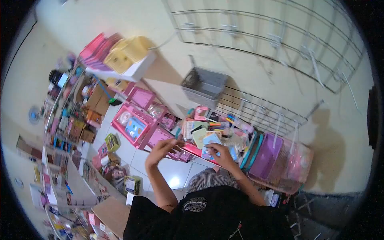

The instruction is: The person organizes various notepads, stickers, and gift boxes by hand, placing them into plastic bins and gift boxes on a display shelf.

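- Two bare hands work at the red-edged tray (193,150) of small stationery.
- Right hand (223,155): over the near edge, bent fingers at the light-blue packet (211,139); whether they grip it or only touch it, I cannot tell.
- Left hand (165,150): beside the near left corner, fingers loosely curled; nothing shows clearly in them, though I cannot tell for sure.
- The packet lies inside the near edge, beside a pale green pad (199,137); pens (216,125) lie toward the far edge.
- It looks flat and light, probably fairly stiff, perhaps slippery if wrapped; its corners could crease. A pinch on opposite edges should suit it best.
- Beyond the right edge stands a purple basket (267,158).
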Motion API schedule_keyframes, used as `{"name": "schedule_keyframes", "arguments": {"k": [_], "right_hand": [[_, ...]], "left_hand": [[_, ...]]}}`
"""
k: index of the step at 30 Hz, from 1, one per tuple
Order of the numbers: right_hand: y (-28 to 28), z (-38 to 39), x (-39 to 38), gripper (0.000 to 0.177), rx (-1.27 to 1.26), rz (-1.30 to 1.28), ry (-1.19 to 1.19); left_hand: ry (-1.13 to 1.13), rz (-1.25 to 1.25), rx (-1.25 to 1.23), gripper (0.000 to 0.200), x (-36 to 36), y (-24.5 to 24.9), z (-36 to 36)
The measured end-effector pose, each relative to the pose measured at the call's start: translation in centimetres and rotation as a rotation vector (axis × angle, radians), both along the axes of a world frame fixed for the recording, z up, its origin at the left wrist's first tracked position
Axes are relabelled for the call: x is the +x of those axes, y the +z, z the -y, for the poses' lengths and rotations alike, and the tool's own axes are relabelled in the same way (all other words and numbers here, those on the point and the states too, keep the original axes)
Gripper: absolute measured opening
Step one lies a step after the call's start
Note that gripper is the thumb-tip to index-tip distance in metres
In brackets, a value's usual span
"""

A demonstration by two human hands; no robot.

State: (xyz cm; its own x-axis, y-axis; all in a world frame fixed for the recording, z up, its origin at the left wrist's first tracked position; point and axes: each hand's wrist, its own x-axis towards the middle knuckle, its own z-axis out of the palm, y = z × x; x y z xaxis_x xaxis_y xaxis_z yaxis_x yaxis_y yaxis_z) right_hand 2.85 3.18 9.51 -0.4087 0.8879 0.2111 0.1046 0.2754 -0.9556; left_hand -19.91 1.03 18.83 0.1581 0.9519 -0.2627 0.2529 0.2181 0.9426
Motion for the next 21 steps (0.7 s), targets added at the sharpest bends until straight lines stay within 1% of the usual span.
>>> {"name": "schedule_keyframes", "arguments": {"k": [1, 2, 3, 4, 6, 7, 8, 9, 11, 12, 13, 15, 16, 17, 18, 19, 21], "right_hand": [[1.2, -0.7, -2.2, 0.018, 0.036, 0.022, 0.11], [2.2, -1.4, -4.4, 0.02, 0.012, 0.009, 0.197], [2.9, -2.3, -6.6, 0.02, 0.028, 0.015, 0.231], [3.4, -3.3, -8.9, 0.022, 0.057, 0.034, 0.274], [3.4, -5.3, -13.6, 0.023, 0.094, 0.052, 0.329], [2.7, -6.6, -16.3, 0.024, 0.186, 0.014, 0.292], [1.8, -7.5, -18.8, 0.024, 0.276, -0.024, 0.253], [1.0, -8.0, -21.0, 0.024, 0.282, -0.027, 0.264], [-0.5, -9.5, -25.3, 0.024, 0.315, 0.022, 0.173], [-2.1, -10.1, -27.3, 0.026, 0.288, 0.023, 0.136], [-2.6, -10.8, -28.6, 0.026, 0.295, 0.019, 0.138], [-3.6, -11.7, -30.5, 0.031, 0.129, 0.326, 0.217], [-4.0, -12.1, -31.3, 0.034, 0.077, 0.367, 0.243], [-4.5, -12.6, -31.9, 0.034, 0.074, 0.368, 0.245], [-4.1, -12.8, -32.2, 0.035, 0.068, 0.394, 0.319], [-3.9, -13.0, -32.5, 0.035, 0.058, 0.42, 0.395], [-2.9, -12.8, -32.3, 0.035, 0.069, 0.453, 0.395]], "left_hand": [[0.119, -0.027, 0.065, 0.034, -1.9, 1.2, 0.6], [0.321, -0.006, 0.096, 0.034, -3.8, 1.4, 1.0], [0.518, 0.015, 0.125, 0.033, -5.7, 1.4, 1.3], [0.718, -0.053, 0.128, 0.032, -8.0, 0.5, 1.4], [1.096, -0.324, 0.113, 0.032, -11.5, -1.8, 1.0], [1.113, -0.321, 0.119, 0.032, -13.7, -3.9, 0.5], [1.149, -0.632, 0.165, 0.033, -16.1, -6.5, -0.1], [1.167, -0.948, 0.206, 0.034, -18.0, -8.5, -0.6], [1.297, -0.746, 0.293, 0.036, -19.8, -10.5, -2.2], [1.276, -0.691, 0.319, 0.036, -21.1, -12.2, -2.7], [1.268, -0.489, 0.311, 0.036, -21.3, -12.2, -3.2], [1.243, -0.412, 0.237, 0.037, -21.5, -12.4, -3.7], [1.246, -0.41, 0.236, 0.037, -21.8, -12.9, -3.8], [1.282, -0.29, 0.294, 0.037, -22.0, -13.3, -3.8], [1.314, -0.169, 0.349, 0.038, -22.1, -13.4, -3.9], [1.315, -0.173, 0.341, 0.038, -22.1, -13.5, -4.1], [1.331, -0.158, 0.479, 0.036, -21.8, -13.8, -4.4]]}}
